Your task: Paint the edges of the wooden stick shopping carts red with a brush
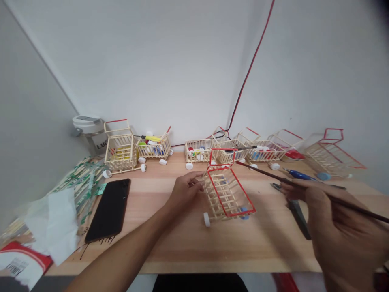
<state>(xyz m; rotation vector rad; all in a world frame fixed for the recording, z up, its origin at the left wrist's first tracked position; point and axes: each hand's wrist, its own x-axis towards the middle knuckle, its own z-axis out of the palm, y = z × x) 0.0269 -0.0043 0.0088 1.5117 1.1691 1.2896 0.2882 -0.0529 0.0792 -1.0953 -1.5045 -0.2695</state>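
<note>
A small stick-built shopping cart (227, 192) stands mid-table, its top rim and handle painted red, with white and blue cap wheels. My left hand (188, 184) grips the cart at its left rear side; the fingertips are partly hidden by the sticks. In my right hand (331, 219) is a thin dark paintbrush (273, 175), held like a pen. Its tip reaches the cart's red handle at the right, and I cannot tell if it touches. Below that hand lies a dark-handled tool (299, 219), partly covered.
Several similar carts, such as one with yellow contents (120, 152), line the wall. A phone (109, 209) lies at left beside packs of sticks (75, 186) and white tissue (62, 227). A blue pen-like tool (299, 174) is at right. A red cable (253, 67) runs down the wall.
</note>
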